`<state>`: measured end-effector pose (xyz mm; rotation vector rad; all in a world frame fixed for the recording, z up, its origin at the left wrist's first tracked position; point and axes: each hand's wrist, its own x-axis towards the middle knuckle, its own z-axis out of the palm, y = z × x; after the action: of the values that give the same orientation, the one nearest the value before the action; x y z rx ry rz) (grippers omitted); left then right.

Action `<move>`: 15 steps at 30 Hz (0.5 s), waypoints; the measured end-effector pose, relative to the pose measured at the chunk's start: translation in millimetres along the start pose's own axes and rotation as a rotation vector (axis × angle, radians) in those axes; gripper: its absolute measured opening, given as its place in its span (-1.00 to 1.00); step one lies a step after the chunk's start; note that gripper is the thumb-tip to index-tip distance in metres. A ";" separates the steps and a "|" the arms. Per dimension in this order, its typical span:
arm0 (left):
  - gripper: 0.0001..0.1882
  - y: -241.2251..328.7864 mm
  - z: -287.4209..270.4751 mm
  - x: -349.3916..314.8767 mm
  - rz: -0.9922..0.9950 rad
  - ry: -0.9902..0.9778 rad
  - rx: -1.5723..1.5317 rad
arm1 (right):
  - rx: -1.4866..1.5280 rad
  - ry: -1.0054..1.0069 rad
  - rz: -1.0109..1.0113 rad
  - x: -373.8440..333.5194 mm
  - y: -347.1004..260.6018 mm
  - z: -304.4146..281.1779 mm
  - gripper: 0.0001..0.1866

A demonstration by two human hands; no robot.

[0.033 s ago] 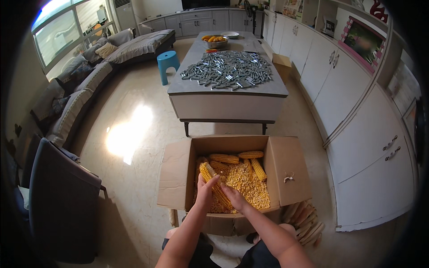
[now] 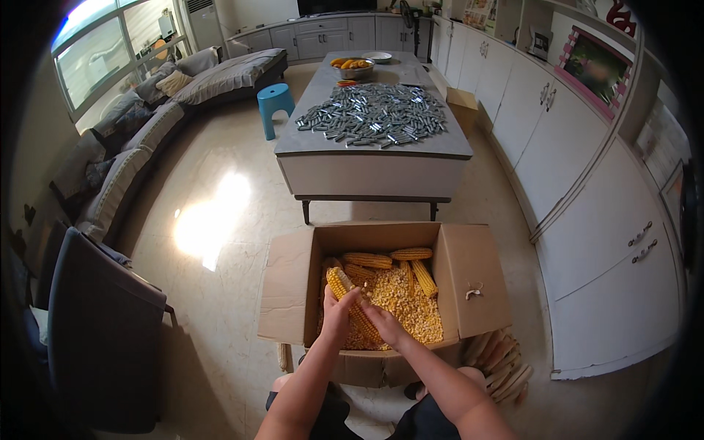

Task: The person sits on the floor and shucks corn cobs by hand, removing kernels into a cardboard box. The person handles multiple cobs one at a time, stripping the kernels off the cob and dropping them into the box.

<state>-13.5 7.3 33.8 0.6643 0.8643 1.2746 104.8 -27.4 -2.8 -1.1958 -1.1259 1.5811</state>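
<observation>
Over an open cardboard box [image 2: 287, 287], my left hand [image 2: 336, 314] is wrapped round a yellow ear of corn [image 2: 339, 281] that slants up to the left. Its upper end shows a pale patch stripped of kernels. Closed against the ear's right side is my right hand [image 2: 384, 324], its thumb pressing near the middle; its other fingers are partly hidden. Beneath both hands lies a thick layer of loose corn kernels [image 2: 412, 314]. Several more ears rest along the box's far side, among them one long ear [image 2: 368, 260] and another ear [image 2: 424, 279] at the right.
Bare cobs [image 2: 507, 372] are heaped on the floor right of the box. Beyond stands a grey table [image 2: 308, 144] covered with small metal cylinders [image 2: 374, 114] and a bowl [image 2: 354, 72]. A blue stool [image 2: 275, 99], a dark chair [image 2: 110, 323] and white cabinets [image 2: 568, 147] stand around.
My right hand has shifted very slightly against the ear. A few loose kernels now show beside the ear, just above my right hand.
</observation>
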 end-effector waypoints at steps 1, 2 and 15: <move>-0.71 -3.5 -0.2 -0.3 0.045 0.007 0.083 | -0.053 -0.003 -0.025 3.2 3.3 -1.0 -0.44; -0.72 -7.5 0.0 -0.7 0.090 0.013 0.166 | -0.107 -0.006 -0.050 4.7 5.3 -1.9 -0.45; -0.79 -16.3 5.5 -2.6 0.159 0.014 0.217 | -0.464 0.279 0.135 2.8 -2.5 -1.2 -0.39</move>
<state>-0.4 1.9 23.7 0.9118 0.9859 1.3392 105.6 -23.9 -1.1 -1.7691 -1.2836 1.2277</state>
